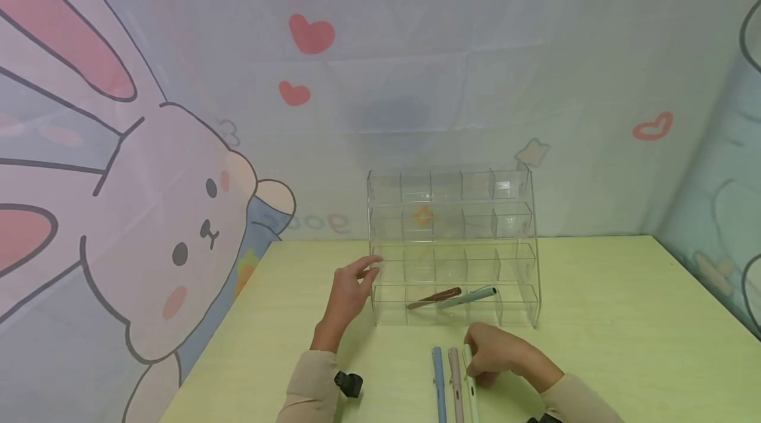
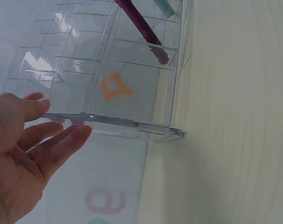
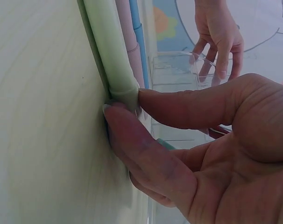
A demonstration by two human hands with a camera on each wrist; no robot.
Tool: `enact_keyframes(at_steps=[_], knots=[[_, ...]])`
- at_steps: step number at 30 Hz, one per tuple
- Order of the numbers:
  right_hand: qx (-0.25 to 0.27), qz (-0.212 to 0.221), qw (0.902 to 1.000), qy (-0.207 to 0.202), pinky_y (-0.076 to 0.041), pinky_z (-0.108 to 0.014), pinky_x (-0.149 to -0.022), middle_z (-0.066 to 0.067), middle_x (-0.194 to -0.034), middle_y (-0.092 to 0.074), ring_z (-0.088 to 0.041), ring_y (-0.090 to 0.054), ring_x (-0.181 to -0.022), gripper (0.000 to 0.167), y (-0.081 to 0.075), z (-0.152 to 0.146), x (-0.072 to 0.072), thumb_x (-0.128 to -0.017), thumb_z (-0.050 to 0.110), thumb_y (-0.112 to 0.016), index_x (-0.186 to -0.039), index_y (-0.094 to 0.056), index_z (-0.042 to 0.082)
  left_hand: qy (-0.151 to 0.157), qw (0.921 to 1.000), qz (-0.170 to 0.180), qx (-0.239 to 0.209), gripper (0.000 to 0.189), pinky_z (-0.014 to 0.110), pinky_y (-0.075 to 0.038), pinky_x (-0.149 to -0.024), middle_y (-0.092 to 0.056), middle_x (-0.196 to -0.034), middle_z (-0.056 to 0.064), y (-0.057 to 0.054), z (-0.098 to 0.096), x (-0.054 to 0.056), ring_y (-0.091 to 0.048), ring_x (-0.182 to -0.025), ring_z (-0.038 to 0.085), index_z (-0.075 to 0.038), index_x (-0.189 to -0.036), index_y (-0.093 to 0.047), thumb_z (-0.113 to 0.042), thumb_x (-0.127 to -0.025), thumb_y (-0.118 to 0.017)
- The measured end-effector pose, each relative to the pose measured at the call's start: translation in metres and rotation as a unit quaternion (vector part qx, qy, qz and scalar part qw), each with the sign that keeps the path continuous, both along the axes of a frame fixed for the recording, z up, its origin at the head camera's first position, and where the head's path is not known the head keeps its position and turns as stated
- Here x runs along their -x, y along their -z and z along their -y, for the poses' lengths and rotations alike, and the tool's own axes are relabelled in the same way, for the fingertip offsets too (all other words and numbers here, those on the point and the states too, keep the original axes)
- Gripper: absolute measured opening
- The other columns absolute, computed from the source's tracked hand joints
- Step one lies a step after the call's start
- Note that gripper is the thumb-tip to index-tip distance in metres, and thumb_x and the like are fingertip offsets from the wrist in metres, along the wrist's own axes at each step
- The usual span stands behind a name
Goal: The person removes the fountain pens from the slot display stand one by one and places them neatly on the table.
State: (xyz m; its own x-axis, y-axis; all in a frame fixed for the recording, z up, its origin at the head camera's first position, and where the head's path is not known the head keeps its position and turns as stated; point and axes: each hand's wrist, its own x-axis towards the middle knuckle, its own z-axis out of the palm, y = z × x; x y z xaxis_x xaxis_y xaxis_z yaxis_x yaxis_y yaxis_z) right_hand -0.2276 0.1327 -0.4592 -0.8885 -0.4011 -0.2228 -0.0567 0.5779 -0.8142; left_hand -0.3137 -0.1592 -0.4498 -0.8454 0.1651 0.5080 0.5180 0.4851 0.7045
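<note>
A clear acrylic tiered rack [image 1: 389,312] with several compartments stands on the table. My left hand [image 1: 349,292] holds its left side edge, the thumb on one face and the fingers [image 2: 69,149] on the other. A brown pen [image 1: 429,300] and a teal pen [image 1: 473,295] lie slanted in the lowest tier. In front of the rack, my right hand [image 1: 498,350] pinches the far end of a light green pen [image 3: 109,46] between thumb and fingers. Side by side to its left lie a pink pen [image 1: 456,383] and a blue pen [image 1: 439,380].
The pale wooden table [image 1: 606,317] ends at a printed cloth backdrop [image 1: 452,99] with a rabbit and hearts, close behind the rack. Another cloth [image 1: 725,211] hangs along the right side. A black wrist camera [image 1: 349,384] sits by the left sleeve.
</note>
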Motion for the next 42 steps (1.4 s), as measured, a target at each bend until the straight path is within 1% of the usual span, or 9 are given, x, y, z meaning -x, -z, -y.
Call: enact_keyframes(at_steps=[4,10,17,23,26,30,33,36,42], knots=[[0.007,0.002,0.9999,-0.007,-0.057,-0.036,-0.055,-0.017,-0.075,-0.06,-0.029,-0.069,-0.057,0.03,-0.001,0.0,-0.001,-0.071,-0.015,-0.07,-0.097,-0.055,-0.01,0.0,1.0,0.0,-0.001,0.025,0.019,-0.029,-0.038,-0.07,-0.114,0.023,0.0,0.0,0.0,-0.07,-0.065,0.033,-0.011,-0.125,-0.07,-0.01,-0.101,-0.061],[0.007,0.0,0.9998,-0.017,-0.057,-0.037,-0.056,-0.016,-0.072,-0.062,-0.029,-0.069,-0.058,0.028,-0.002,-0.001,-0.002,-0.073,-0.014,-0.07,-0.095,-0.055,-0.009,-0.003,1.0,0.001,0.002,0.025,0.019,-0.029,-0.038,-0.071,-0.112,0.022,0.0,0.0,0.0,-0.068,-0.061,0.029,-0.011,-0.125,-0.07,-0.01,-0.101,-0.061],[-0.001,0.003,0.9999,-0.017,-0.057,-0.037,-0.056,-0.015,-0.073,-0.062,-0.029,-0.069,-0.058,0.031,-0.003,-0.001,-0.002,-0.074,-0.012,-0.073,-0.101,-0.055,-0.011,-0.006,1.0,0.001,0.003,0.025,0.019,-0.029,-0.038,-0.071,-0.112,0.021,-0.001,0.0,0.0,-0.065,-0.056,0.032,-0.012,-0.125,-0.07,-0.011,-0.101,-0.061],[0.012,0.019,0.9997,-0.001,-0.058,-0.04,-0.058,-0.02,-0.089,-0.06,-0.03,-0.069,-0.063,0.049,-0.007,-0.002,-0.003,-0.074,-0.011,-0.073,-0.117,-0.05,-0.02,-0.012,0.9999,-0.002,0.007,0.025,0.019,-0.029,-0.038,-0.071,-0.111,0.02,0.0,-0.001,0.0,-0.063,-0.053,0.028,-0.013,-0.125,-0.07,-0.011,-0.101,-0.062],[0.001,0.024,0.9997,0.012,-0.058,-0.04,-0.061,-0.022,-0.102,-0.059,-0.031,-0.07,-0.065,0.055,-0.012,-0.003,-0.003,-0.077,-0.009,-0.074,-0.124,-0.048,-0.02,-0.011,0.9999,-0.003,0.01,0.026,0.02,-0.029,-0.037,-0.071,-0.112,0.02,0.0,0.0,0.0,-0.06,-0.049,0.02,-0.013,-0.125,-0.07,-0.011,-0.101,-0.062],[-0.004,0.019,0.9997,0.013,-0.058,-0.04,-0.064,-0.026,-0.111,-0.057,-0.031,-0.07,-0.067,0.056,-0.02,-0.007,-0.002,-0.082,-0.006,-0.073,-0.129,-0.046,-0.02,-0.01,0.9999,0.0,0.011,0.026,0.02,-0.029,-0.037,-0.071,-0.112,0.02,0.0,0.0,0.001,-0.05,-0.042,0.011,-0.014,-0.125,-0.07,-0.011,-0.101,-0.062],[0.002,0.014,0.9998,0.014,-0.058,-0.04,-0.064,-0.029,-0.114,-0.056,-0.029,-0.069,-0.067,0.056,-0.024,-0.009,-0.002,-0.084,-0.005,-0.072,-0.131,-0.045,-0.02,-0.008,0.9999,0.003,0.008,0.026,0.02,-0.029,-0.037,-0.071,-0.112,0.02,0.0,0.0,0.001,-0.056,-0.045,0.017,-0.014,-0.125,-0.07,-0.011,-0.101,-0.062],[0.002,0.01,0.9998,0.015,-0.058,-0.039,-0.066,-0.029,-0.115,-0.055,-0.028,-0.069,-0.069,0.056,-0.027,-0.012,-0.002,-0.085,-0.004,-0.072,-0.131,-0.046,-0.019,-0.009,0.9999,0.004,0.008,0.026,0.02,-0.029,-0.038,-0.071,-0.112,0.019,0.0,-0.001,0.001,-0.065,-0.055,0.024,-0.014,-0.125,-0.07,-0.011,-0.101,-0.062],[0.02,-0.004,0.9997,-0.008,-0.058,-0.041,-0.07,-0.03,-0.117,-0.054,-0.029,-0.068,-0.076,0.056,-0.038,-0.019,-0.004,-0.088,-0.002,-0.071,-0.132,-0.043,-0.021,-0.012,0.9999,0.002,0.008,0.025,0.02,-0.03,-0.039,-0.071,-0.112,0.02,0.001,0.0,0.001,-0.066,-0.058,0.022,-0.013,-0.124,-0.071,-0.01,-0.1,-0.063]])
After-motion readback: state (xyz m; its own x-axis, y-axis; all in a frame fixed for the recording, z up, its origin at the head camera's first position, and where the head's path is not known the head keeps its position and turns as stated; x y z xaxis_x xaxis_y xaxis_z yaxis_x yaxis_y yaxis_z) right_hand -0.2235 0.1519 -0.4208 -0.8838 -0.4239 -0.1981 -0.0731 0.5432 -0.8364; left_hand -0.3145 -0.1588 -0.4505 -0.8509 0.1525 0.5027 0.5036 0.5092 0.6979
